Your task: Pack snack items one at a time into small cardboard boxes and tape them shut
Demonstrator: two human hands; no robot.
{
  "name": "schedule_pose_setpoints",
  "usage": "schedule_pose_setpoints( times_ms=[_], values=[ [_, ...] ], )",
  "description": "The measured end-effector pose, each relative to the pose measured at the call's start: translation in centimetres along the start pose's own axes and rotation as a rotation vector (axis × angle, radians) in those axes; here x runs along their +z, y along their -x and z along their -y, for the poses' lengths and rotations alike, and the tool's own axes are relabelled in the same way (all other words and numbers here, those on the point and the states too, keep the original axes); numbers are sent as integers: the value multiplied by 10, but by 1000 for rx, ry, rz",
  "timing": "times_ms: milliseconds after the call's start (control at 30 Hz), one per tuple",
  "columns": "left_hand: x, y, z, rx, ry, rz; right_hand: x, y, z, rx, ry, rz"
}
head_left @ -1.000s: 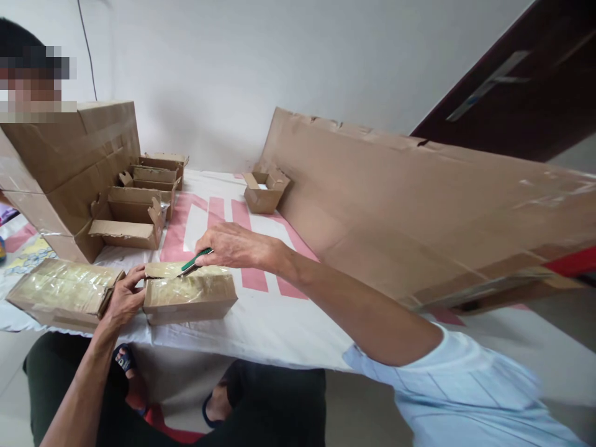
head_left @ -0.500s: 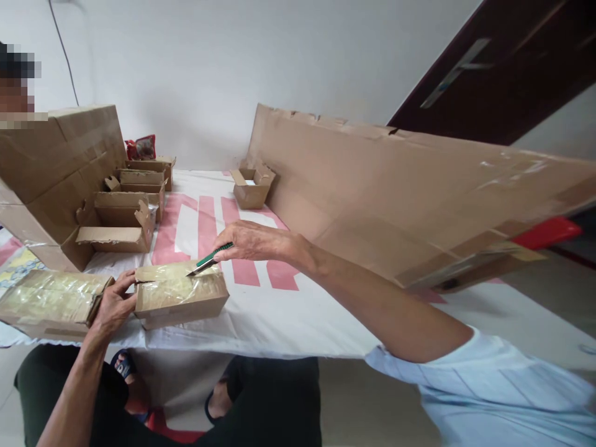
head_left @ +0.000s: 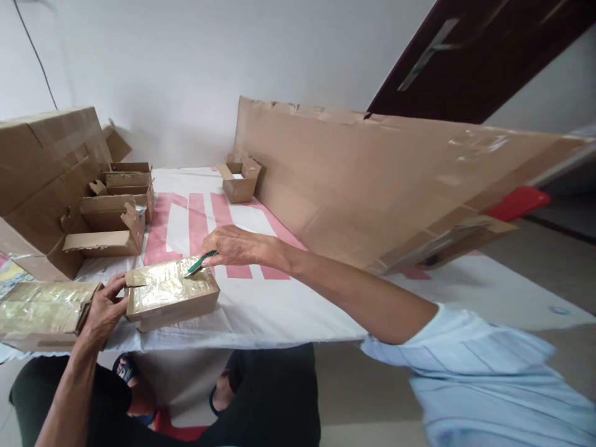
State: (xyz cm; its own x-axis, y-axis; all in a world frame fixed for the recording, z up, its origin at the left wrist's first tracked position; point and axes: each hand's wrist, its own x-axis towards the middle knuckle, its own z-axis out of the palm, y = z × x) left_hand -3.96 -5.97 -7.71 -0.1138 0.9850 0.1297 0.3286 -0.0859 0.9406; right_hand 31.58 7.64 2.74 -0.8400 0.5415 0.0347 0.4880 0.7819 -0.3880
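A small cardboard box (head_left: pixel 179 305), its top covered in shiny clear tape, lies near the table's front edge. My left hand (head_left: pixel 103 308) grips its left end with bent fingers. A short slit shows in the tape near that end. In my right hand (head_left: pixel 230 244) is a green utility knife (head_left: pixel 203 263), held from above and slanted down. Its blade tip meets the taped top around the middle; how deep it goes I cannot tell. A second taped cardboard box (head_left: pixel 44 307) sits just left of my left hand.
Several opened small boxes (head_left: pixel 100 242) stand in a row by a large carton (head_left: pixel 28 167) at left. Another open box (head_left: pixel 239 186) is at the back, beside a tall cardboard panel (head_left: pixel 354 180) along the right. A red object (head_left: pixel 519 203) pokes out behind it.
The view has swung right, so things appear further left. The knife tip sits slightly further right along the box top. A person's head and a red packet at left are out of sight.
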Motion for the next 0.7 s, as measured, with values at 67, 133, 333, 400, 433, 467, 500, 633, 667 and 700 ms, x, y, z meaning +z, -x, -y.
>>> schedule_pose_setpoints(
  times_ms=[67, 133, 333, 400, 433, 467, 500, 633, 667, 700],
  values=[
    [0, 0, 1, -13, 12, -3, -1, 6, -4, -11, -29, -21],
    [0, 0, 1, -14, 11, -4, -4, 14, -10, 1, -65, -41],
    [-1, -3, -1, 1, -9, 17, -7, 27, -21, 32, -94, -87],
    [-2, -4, 0, 3, -14, 29, -5, 31, -27, 37, -128, -71],
    [-3, -5, 1, 3, -19, 22, -5, 34, -30, 45, -149, -70],
    [-3, -5, 3, 2, -25, 13, -4, 38, -35, 54, -168, -77],
    [-4, -5, 4, 1, -32, 4, -4, 42, -40, 66, -178, -92],
    [-4, -4, 3, 1, -50, 10, -2, 61, -54, 97, -157, -152],
    [-3, -4, 1, -1, -46, 19, -1, 64, -55, 95, -157, -151],
    [-2, -4, -1, -2, -41, 22, 1, 66, -55, 90, -156, -154]
  ],
)
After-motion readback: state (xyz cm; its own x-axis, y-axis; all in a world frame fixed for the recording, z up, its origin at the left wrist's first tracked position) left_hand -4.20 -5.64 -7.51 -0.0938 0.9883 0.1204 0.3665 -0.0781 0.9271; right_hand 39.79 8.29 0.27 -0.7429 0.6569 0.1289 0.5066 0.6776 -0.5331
